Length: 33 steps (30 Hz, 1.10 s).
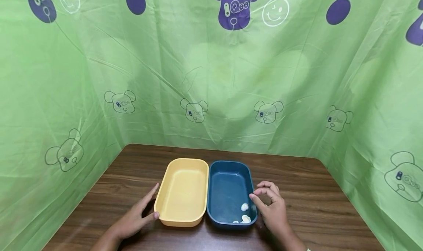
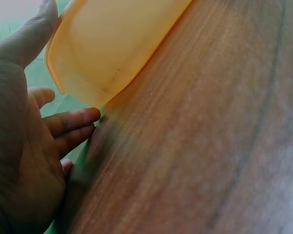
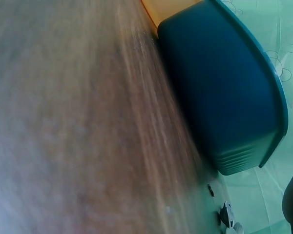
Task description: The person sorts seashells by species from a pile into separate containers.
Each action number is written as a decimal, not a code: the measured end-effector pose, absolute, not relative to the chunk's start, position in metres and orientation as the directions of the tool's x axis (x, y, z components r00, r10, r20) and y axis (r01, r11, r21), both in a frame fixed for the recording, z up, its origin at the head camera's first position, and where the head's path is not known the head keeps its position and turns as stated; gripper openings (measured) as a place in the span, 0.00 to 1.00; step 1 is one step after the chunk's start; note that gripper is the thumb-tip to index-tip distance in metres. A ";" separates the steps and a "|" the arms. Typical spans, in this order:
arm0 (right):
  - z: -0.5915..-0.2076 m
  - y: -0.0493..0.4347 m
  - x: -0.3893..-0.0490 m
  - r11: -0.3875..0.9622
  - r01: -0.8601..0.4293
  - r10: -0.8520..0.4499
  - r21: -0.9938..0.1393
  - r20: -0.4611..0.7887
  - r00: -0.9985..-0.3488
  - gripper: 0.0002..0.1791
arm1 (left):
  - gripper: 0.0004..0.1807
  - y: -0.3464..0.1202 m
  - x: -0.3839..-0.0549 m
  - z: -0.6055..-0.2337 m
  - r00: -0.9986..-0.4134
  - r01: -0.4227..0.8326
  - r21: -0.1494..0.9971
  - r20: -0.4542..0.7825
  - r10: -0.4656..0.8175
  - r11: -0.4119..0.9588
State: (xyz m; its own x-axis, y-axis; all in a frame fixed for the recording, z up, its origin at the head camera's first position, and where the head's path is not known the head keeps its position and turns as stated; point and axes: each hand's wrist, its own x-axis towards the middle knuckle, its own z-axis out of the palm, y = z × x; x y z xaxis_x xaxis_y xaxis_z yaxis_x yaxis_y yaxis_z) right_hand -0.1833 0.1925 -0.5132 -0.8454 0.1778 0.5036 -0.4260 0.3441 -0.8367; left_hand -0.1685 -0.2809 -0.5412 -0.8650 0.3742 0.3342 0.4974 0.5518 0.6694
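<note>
A yellow tray and a dark blue tray stand side by side on the table. My left hand lies along the yellow tray's left side, fingers extended, thumb at its near corner; the left wrist view shows these fingers by the tray wall. Over the blue tray's right rim is my right hand, fingers loosely bent, thumb and forefinger close together with nothing visible between them. Inside the blue tray's near right corner lie small white shell-like pieces, one rounded and one larger and irregular.
The trays rest on a dark wood-grain table. A green printed curtain hangs behind it and along both sides. Small dark and whitish shapes show past the blue tray's end in the right wrist view.
</note>
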 end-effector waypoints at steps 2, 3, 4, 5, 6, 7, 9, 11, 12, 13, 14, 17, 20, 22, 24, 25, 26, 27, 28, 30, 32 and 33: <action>-0.513 0.193 -0.183 0.340 -0.431 0.180 -0.836 0.508 -0.843 0.10 | 0.54 -0.281 -0.168 -0.541 -0.867 0.495 0.664 0.333 0.372 0.560; -0.513 0.193 -0.183 0.337 -0.434 0.182 -0.836 0.510 -0.841 0.09 | 0.54 -0.281 -0.168 -0.541 -0.867 0.494 0.662 0.332 0.371 0.564; -0.514 0.193 -0.183 0.336 -0.435 0.187 -0.835 0.512 -0.838 0.08 | 0.54 -0.281 -0.168 -0.541 -0.868 0.493 0.661 0.330 0.371 0.565; -0.514 0.194 -0.184 0.336 -0.435 0.190 -0.835 0.513 -0.837 0.08 | 0.54 -0.280 -0.168 -0.540 -0.869 0.492 0.661 0.329 0.370 0.567; -0.514 0.194 -0.184 0.334 -0.436 0.194 -0.836 0.513 -0.836 0.07 | 0.54 -0.280 -0.167 -0.540 -0.869 0.491 0.662 0.328 0.370 0.567; -0.515 0.195 -0.184 0.333 -0.435 0.199 -0.837 0.513 -0.835 0.07 | 0.54 -0.280 -0.167 -0.540 -0.870 0.490 0.664 0.327 0.370 0.565; -0.515 0.196 -0.185 0.332 -0.431 0.211 -0.839 0.512 -0.833 0.08 | 0.54 -0.280 -0.167 -0.540 -0.870 0.490 0.664 0.326 0.370 0.566; -0.515 0.197 -0.186 0.325 -0.429 0.221 -0.843 0.509 -0.832 0.09 | 0.54 -0.280 -0.167 -0.541 -0.870 0.490 0.664 0.326 0.370 0.566; -0.516 0.198 -0.187 0.321 -0.431 0.227 -0.843 0.510 -0.829 0.10 | 0.54 -0.280 -0.167 -0.541 -0.870 0.489 0.665 0.327 0.370 0.565; -0.516 0.199 -0.188 0.316 -0.433 0.234 -0.844 0.511 -0.827 0.10 | 0.54 -0.280 -0.167 -0.541 -0.870 0.489 0.666 0.325 0.370 0.564; -0.516 0.200 -0.188 0.309 -0.434 0.240 -0.846 0.511 -0.825 0.10 | 0.54 -0.281 -0.167 -0.541 -0.871 0.488 0.666 0.324 0.370 0.565; -0.516 0.203 -0.191 0.293 -0.440 0.255 -0.849 0.513 -0.819 0.09 | 0.54 -0.281 -0.167 -0.540 -0.873 0.484 0.668 0.318 0.370 0.566; -0.513 0.207 -0.191 0.289 -0.423 0.260 -0.859 0.496 -0.829 0.07 | 0.54 -0.281 -0.167 -0.539 -0.877 0.475 0.671 0.313 0.364 0.570; -0.511 0.210 -0.190 0.305 -0.397 0.261 -0.865 0.477 -0.839 0.06 | 0.54 -0.282 -0.167 -0.538 -0.880 0.470 0.672 0.307 0.362 0.572; -0.508 0.214 -0.189 0.328 -0.363 0.263 -0.872 0.453 -0.852 0.06 | 0.54 -0.281 -0.167 -0.538 -0.882 0.466 0.671 0.302 0.361 0.576; -0.507 0.216 -0.189 0.340 -0.347 0.260 -0.874 0.442 -0.859 0.05 | 0.53 -0.281 -0.167 -0.538 -0.883 0.465 0.670 0.299 0.363 0.578; -0.506 0.218 -0.188 0.349 -0.330 0.257 -0.877 0.428 -0.866 0.05 | 0.53 -0.281 -0.167 -0.538 -0.883 0.464 0.670 0.294 0.367 0.579; -0.505 0.220 -0.187 0.359 -0.316 0.252 -0.878 0.417 -0.873 0.05 | 0.53 -0.281 -0.167 -0.538 -0.883 0.462 0.673 0.290 0.369 0.578; -0.504 0.223 -0.185 0.369 -0.303 0.244 -0.879 0.406 -0.881 0.04 | 0.53 -0.280 -0.167 -0.538 -0.884 0.460 0.673 0.288 0.368 0.579; -0.503 0.229 -0.183 0.379 -0.290 0.218 -0.879 0.389 -0.895 0.03 | 0.53 -0.280 -0.167 -0.538 -0.887 0.455 0.677 0.283 0.365 0.579; -0.502 0.236 -0.180 0.398 -0.279 0.194 -0.874 0.377 -0.906 0.03 | 0.53 -0.280 -0.167 -0.538 -0.889 0.451 0.672 0.283 0.360 0.587; -0.502 0.240 -0.179 0.409 -0.281 0.181 -0.868 0.379 -0.908 0.03 | 0.53 -0.280 -0.167 -0.539 -0.890 0.451 0.670 0.285 0.356 0.591</action>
